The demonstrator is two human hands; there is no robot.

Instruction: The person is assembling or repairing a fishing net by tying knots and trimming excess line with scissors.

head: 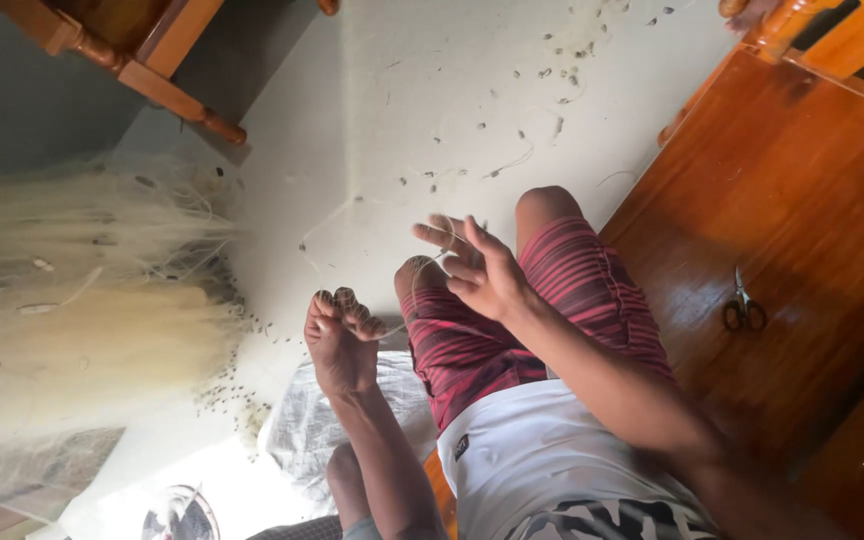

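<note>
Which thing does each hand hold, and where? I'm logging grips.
Both the left hand and right hand pinch a thin pale fishing line between fingertips; the exact hold cannot be told.

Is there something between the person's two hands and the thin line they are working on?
Nothing visible. The left hand is closed on the thin line, which then runs to the spread fingers of the right hand. The pale net lies apart, at the left.

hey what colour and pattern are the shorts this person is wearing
The shorts are red with dark horizontal stripes, seen best in the head view, the only one.
</note>
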